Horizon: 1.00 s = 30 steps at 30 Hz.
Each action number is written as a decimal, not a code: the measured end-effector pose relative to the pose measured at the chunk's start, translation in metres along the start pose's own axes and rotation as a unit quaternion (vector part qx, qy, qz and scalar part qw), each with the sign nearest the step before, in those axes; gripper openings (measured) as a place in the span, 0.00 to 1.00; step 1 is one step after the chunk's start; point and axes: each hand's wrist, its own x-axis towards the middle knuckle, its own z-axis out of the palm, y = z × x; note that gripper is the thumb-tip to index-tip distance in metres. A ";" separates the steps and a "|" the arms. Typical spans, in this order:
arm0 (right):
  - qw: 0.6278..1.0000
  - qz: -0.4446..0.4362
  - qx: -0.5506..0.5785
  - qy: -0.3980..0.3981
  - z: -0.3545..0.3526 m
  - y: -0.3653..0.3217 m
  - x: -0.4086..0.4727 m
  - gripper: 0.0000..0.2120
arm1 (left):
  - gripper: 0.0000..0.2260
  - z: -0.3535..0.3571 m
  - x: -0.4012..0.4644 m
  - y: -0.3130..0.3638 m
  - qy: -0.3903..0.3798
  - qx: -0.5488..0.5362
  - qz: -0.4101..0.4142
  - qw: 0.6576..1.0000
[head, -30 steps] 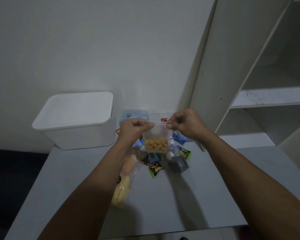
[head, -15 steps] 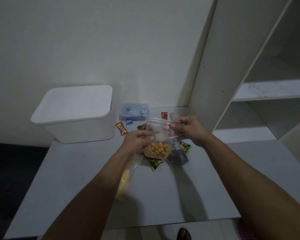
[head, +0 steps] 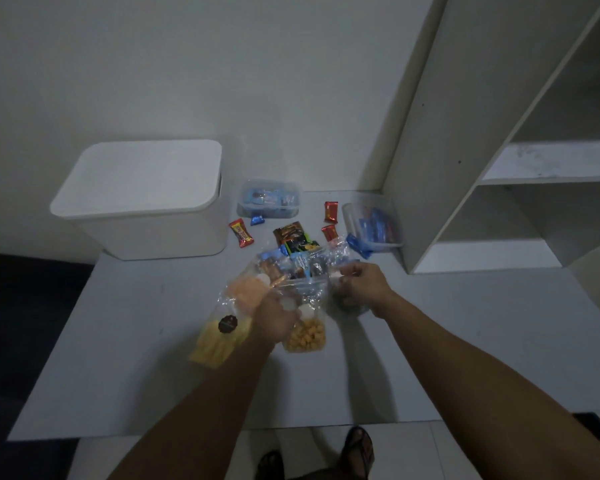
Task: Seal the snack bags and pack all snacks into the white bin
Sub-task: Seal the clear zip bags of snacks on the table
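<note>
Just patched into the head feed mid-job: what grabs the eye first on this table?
The snack pile mid-table: the left hand holds a clear bag of orange puffs, the right hand grips another clear bag beside it. Far left stands the white bin, lid on. Loose wrapped candies lie between bin and shelf unit.

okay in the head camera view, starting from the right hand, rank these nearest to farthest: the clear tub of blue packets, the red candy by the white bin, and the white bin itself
From the right hand:
1. Clear tub of blue packets, just beyond the hand, toward the shelf side.
2. Red candy, across the snack pile to the left, lying beside the bin.
3. White bin, far left against the wall, its lid on.
</note>
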 end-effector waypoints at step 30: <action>0.997 0.000 -0.031 0.064 -0.041 0.038 0.039 0.06 | 0.11 0.030 0.016 0.062 -0.071 0.147 0.026 0.986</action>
